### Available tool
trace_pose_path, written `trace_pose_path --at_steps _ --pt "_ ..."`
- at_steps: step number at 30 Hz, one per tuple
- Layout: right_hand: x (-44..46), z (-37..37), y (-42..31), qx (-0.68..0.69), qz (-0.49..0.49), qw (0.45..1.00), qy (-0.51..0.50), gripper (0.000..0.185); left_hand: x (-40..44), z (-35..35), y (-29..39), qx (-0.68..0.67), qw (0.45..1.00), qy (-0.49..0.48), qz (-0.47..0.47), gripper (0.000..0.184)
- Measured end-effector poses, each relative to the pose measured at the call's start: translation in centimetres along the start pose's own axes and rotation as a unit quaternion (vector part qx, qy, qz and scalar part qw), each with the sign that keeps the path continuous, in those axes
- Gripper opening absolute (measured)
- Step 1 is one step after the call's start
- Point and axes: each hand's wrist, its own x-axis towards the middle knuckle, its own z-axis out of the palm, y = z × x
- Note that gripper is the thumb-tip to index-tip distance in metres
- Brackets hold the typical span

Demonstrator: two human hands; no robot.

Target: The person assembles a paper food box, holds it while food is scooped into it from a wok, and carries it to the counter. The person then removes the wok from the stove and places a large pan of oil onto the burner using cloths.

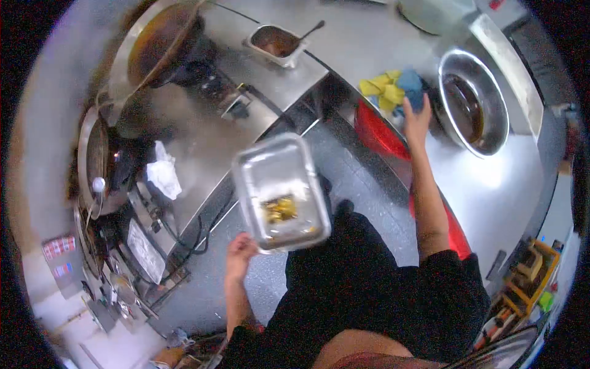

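My left hand point(241, 248) is closed on the near left corner of a rectangular metal tray point(273, 169), which hangs tilted over the floor. Some yellowish pieces point(280, 210) lie in the tray's near half. Out to the right, my right hand point(416, 113) grips a blue cloth point(410, 85) on the steel counter. A yellow cloth point(384, 90) lies bunched against the blue one. Beside that hand stands a large round steel bowl point(473, 104) with dark liquid at its bottom. My right fingers are partly hidden by the cloth.
On the left stove are a large wok point(163, 46), a second wok point(97, 163) and a crumpled white cloth point(163, 171). A metal container point(275, 46) with brown contents and a spoon stands at the counter corner. Red basins point(378, 132) sit below the right counter edge.
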Motion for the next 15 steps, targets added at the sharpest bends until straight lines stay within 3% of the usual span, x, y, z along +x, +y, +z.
trace_pose_path --at_steps 2,4,6,8,10,12,14,15 --pt "-0.6 -1.5 2.5 -0.049 -0.031 0.998 -0.020 0.073 1.5 5.6 -1.0 -0.080 0.991 -0.064 -0.091 0.011" --pt "-1.7 -2.4 4.4 -0.098 -0.069 0.992 -0.048 0.069 5.8 9.7 -4.9 -0.055 0.980 -0.135 -0.138 0.005" --pt "-2.5 -2.1 6.2 -0.160 -0.107 0.981 -0.025 0.062 11.4 13.8 -9.1 0.018 0.984 -0.109 -0.137 0.009" --pt "-2.4 -1.8 6.7 -0.189 -0.128 0.973 -0.032 0.060 19.4 17.2 -15.7 0.299 0.952 -0.069 -0.017 0.015" --pt "-2.6 -1.3 6.6 -0.220 -0.142 0.964 -0.041 0.058 25.6 21.1 -17.0 0.386 0.913 0.019 0.128 0.017" --pt "-2.8 -0.7 6.6 -0.184 -0.114 0.976 -0.009 0.057 32.4 23.0 -17.8 0.435 0.863 -0.031 0.256 0.012" --pt "-2.8 -0.8 7.7 -0.191 -0.110 0.975 -0.004 0.057 40.6 25.2 -22.0 0.347 0.909 0.015 0.229 0.013" --pt "-2.8 -0.6 8.0 -0.207 -0.115 0.972 0.004 0.057 43.3 27.0 -21.7 0.360 0.906 0.041 0.218 0.012"
